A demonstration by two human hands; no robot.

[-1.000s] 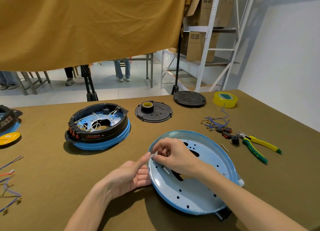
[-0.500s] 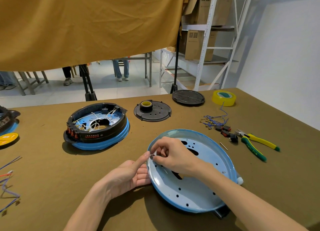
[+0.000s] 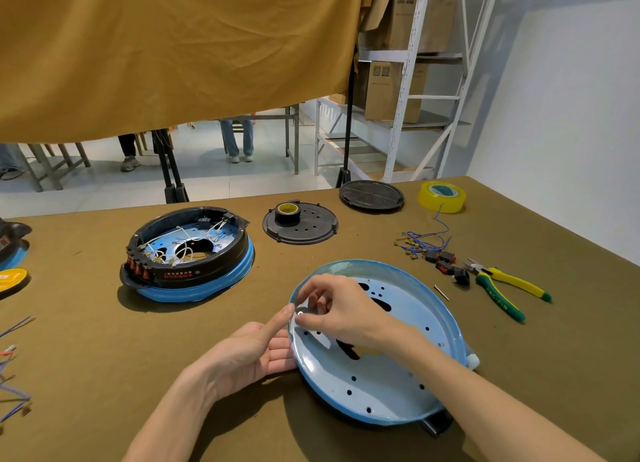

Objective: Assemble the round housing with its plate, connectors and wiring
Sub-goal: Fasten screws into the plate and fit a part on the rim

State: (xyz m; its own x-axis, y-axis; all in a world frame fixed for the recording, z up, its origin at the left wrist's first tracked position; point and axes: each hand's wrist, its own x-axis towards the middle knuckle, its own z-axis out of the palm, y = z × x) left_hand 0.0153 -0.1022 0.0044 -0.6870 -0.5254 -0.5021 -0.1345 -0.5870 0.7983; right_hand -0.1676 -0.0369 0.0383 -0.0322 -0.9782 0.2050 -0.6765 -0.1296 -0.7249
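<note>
Both hands crowd the near left rim of the blue plate (image 3: 408, 389): the left hand (image 3: 242, 354) just outside it, the right hand (image 3: 339, 309) over it. Left of them the counter (image 3: 86, 357) lies bare up to the wired housing (image 3: 188, 253) and the loose wires (image 3: 14, 364) at the edge. To the right, the pliers (image 3: 509, 288), red switches (image 3: 445, 262) and blue wire bundle (image 3: 420, 241) block a sweep. Beyond the plate stand the black perforated disc (image 3: 300, 226), ribbed lid (image 3: 371, 196) and yellow tape roll (image 3: 442, 197), with open lanes between.

On the bench (image 3: 86, 323), the left hand (image 3: 249, 354) steadies the blue plate's (image 3: 398, 385) rim, forefinger extended. The right hand (image 3: 341, 309) pinches something small and pale – too small to identify – at the plate's left edge.
</note>
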